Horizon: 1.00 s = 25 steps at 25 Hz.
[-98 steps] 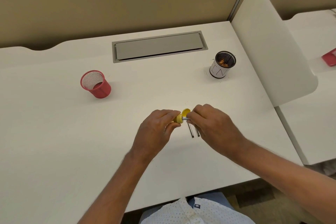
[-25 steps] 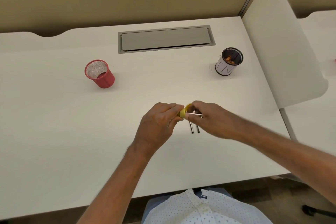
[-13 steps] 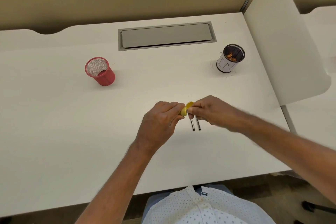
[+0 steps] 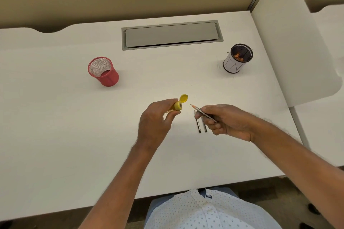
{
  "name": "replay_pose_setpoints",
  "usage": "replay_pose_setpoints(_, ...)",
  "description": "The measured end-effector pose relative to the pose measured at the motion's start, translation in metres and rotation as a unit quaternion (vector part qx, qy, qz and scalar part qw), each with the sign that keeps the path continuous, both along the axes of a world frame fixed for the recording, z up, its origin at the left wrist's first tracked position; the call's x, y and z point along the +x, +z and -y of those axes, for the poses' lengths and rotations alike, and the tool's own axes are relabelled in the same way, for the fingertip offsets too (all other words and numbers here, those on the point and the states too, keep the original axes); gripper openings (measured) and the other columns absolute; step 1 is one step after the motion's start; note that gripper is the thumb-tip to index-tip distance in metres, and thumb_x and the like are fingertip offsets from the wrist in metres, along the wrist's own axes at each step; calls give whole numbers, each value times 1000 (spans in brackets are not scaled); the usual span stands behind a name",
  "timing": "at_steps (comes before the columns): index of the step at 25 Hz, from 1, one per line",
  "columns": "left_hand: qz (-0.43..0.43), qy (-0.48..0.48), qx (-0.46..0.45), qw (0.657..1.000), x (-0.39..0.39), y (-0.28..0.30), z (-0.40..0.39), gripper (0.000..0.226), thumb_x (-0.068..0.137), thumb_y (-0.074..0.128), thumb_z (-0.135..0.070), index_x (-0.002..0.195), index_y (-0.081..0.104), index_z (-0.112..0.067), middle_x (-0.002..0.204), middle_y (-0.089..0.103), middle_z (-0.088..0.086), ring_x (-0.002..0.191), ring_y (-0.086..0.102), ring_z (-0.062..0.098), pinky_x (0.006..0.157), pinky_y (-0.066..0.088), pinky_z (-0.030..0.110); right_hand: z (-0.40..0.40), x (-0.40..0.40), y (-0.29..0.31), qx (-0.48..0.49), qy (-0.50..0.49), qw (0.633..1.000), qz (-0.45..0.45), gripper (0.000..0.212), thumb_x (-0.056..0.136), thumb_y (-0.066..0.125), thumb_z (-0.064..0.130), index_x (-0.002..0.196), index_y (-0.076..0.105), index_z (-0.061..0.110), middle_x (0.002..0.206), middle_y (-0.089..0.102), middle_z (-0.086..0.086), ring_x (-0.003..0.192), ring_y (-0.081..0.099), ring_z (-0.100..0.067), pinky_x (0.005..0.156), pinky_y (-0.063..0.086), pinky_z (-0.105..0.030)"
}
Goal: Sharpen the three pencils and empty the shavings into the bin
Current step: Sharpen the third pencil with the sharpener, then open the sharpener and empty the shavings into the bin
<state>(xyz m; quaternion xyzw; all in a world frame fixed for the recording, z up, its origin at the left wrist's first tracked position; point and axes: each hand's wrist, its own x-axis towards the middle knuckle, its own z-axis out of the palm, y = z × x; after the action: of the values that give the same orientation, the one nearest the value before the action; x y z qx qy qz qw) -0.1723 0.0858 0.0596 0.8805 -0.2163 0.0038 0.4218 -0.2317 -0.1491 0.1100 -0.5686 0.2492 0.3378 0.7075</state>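
The right hand (image 4: 226,121) pinches a pointed pencil (image 4: 202,113) just clear of the yellow sharpener (image 4: 178,105) (lid flipped open) gripped by the left hand (image 4: 155,122), two pencils (image 4: 202,126) lie beside the sharpener on the table (image 4: 74,135), and emptying into the bin (image 4: 237,58) beyond looks outstanding

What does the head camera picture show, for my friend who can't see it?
A person's left hand holds a yellow sharpener, and the right hand holds a pointed pencil. Two more pencils lie on the white desk.

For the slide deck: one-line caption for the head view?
Left hand holds open yellow sharpener; right hand holds a pointed pencil apart from it.
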Motion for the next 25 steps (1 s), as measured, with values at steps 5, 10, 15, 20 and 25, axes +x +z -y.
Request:
replay_pose_setpoints(5,-112,51,-95,988,-2,-10,2,33,85,80,-30,118,73,-33,107,71,-27,103,66,-1,87,50,14,-26,-9,-34,-173,-55,980,82,17,106,50,16,110,66,13,95,77,-3,77,71,-16,75,53,-34)
replay_pose_setpoints(10,-136,53,-108,983,-5,-15,1,34,85,81,-29,117,73,-34,109,75,-21,105,68,5,89,50,13,-43,-4,-86,-404,-6,907,121,14,100,62,20,109,72,16,104,74,2,92,70,-22,78,57,-34)
replay_pose_setpoints(15,-142,51,-102,983,-8,-20,-6,34,85,81,-29,118,73,-32,110,75,-19,105,68,3,89,50,12,-58,8,-117,-543,72,824,148,14,99,62,22,109,62,13,100,73,-7,90,66,-32,71,48,-37)
replay_pose_setpoints(20,-148,57,-99,982,-8,-24,-11,36,84,82,-30,119,71,-35,109,74,-21,104,68,5,88,52,15,-69,6,-135,-582,119,790,152,8,99,59,19,101,55,12,99,68,-9,88,64,-37,65,36,-34)
replay_pose_setpoints(25,-153,55,-96,982,-2,-28,-11,37,84,81,-33,120,71,-36,106,71,-28,105,67,1,89,53,19,-70,8,-139,-580,126,791,148,10,101,57,20,105,56,11,103,67,-8,89,64,-36,67,41,-36)
